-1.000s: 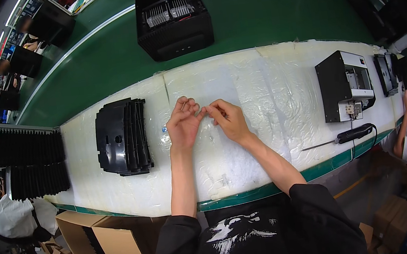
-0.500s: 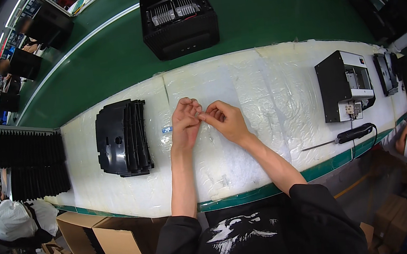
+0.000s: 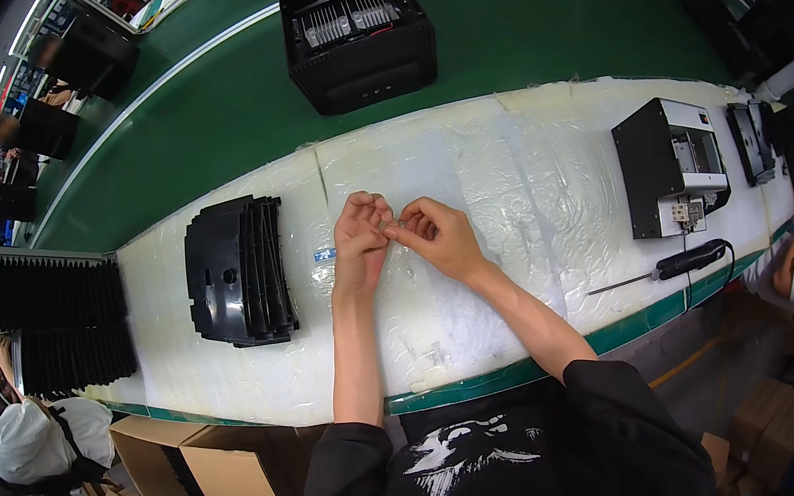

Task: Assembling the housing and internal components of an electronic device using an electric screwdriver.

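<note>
Right fingers (image 3: 421, 218) pinch a tiny, indistinct piece (image 3: 394, 224) beside the left fingers (image 3: 360, 209).

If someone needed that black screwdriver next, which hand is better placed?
Probably the right hand: the screwdriver lies on the table's right side, nearer to it. The left hand is farther away.

No words or numbers can be made out. A small blue-and-white label (image 3: 324, 254) lies on the white mat (image 3: 510, 333), its marks too small to read; the machine (image 3: 651, 170) bears a tiny dark label (image 3: 704, 118), likewise illegible.
</note>
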A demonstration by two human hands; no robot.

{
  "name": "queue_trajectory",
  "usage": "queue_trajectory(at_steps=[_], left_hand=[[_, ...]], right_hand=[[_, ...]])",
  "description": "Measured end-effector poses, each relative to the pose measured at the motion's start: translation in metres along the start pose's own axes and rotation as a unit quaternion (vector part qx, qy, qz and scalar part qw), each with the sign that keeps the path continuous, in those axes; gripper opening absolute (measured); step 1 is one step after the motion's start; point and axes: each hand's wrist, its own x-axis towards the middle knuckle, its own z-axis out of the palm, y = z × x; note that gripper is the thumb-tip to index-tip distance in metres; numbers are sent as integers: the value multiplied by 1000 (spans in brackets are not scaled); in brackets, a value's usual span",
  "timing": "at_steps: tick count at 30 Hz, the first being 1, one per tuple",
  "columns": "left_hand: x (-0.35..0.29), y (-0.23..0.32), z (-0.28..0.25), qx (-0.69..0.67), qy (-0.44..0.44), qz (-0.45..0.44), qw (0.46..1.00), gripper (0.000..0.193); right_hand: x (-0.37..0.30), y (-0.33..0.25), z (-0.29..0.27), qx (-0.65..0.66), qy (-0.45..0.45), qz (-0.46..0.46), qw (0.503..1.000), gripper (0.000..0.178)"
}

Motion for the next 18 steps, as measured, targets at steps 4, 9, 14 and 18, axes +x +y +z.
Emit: queue_trajectory(at_steps=[4,9,14,18], left_hand=[[0,2,-4,-2,-8,3,1000,53],[0,2,-1,-7,1,7,1000,53],[1,1,0,10,17,11,1000,52],[0,-1,0,38,17,5,999,51]], right_hand=[[2,1,0,-1,0,5,1000,19],[2,0,0,7,1,6,1000,17],[2,1,0,6,6,5,1000,22],[1,3,0,23,6,11,1000,22]])
